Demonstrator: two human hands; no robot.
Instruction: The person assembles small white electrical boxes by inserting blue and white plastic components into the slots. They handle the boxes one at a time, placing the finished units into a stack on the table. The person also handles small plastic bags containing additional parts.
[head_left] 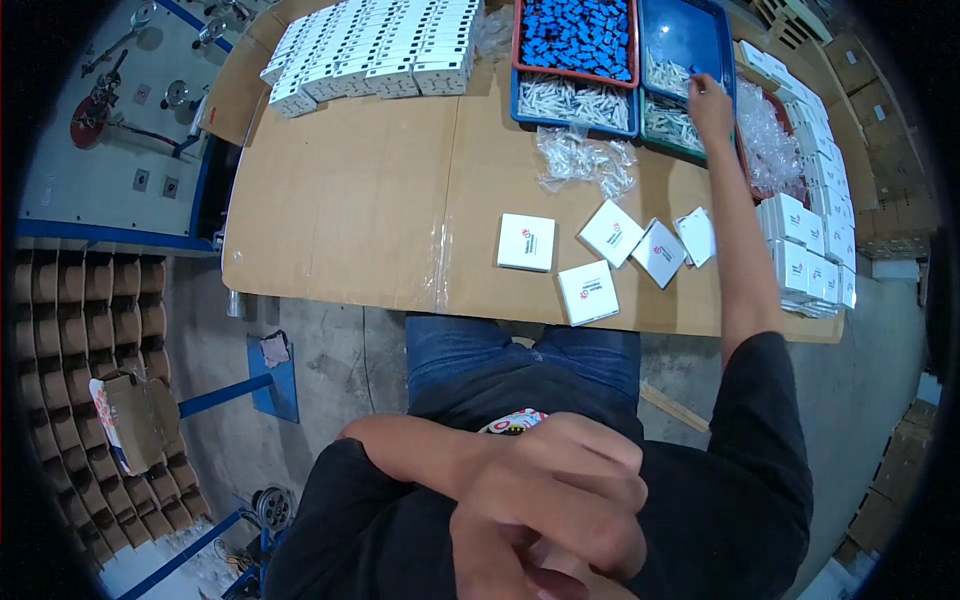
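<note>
While the right hand (710,108) is out over the parts, step in hand: most likely picking a small piece, since the fingers bend down where the upper blue tray (688,30) meets the green tray (676,150), between 1 and 2 o'clock from mid-view, with 12 at the far table edge.
White pieces (668,122): narrow and loose, heaped in the green tray, in the near end of the upper blue tray, and in the left blue tray (575,127) at 1 o'clock.
Blue parts (575,38): filling the red tray (575,74), toward the right hand's 10 o'clock.
Next move at the trays: would seem to call for a narrow fingertip pinch on one piece among its neighbours, then enough lift to pass the rims.
Right arm: stretched nearly straight from 4 o'clock, passing between the loose white boxes (588,293) and the stacked white boxes (800,262).
Right fingers: bunched and partly hidden; apart, together or clamped on a piece, I cannot tell.
Left hand (560,490): at 5 o'clock, raised before the chest, elbow bent, fingers folded together; no held thing shows, though the palm is hidden.
Loose boxes: lying on the cardboard (340,200) from 1 to 3 o'clock, neither hand touching them.
</note>
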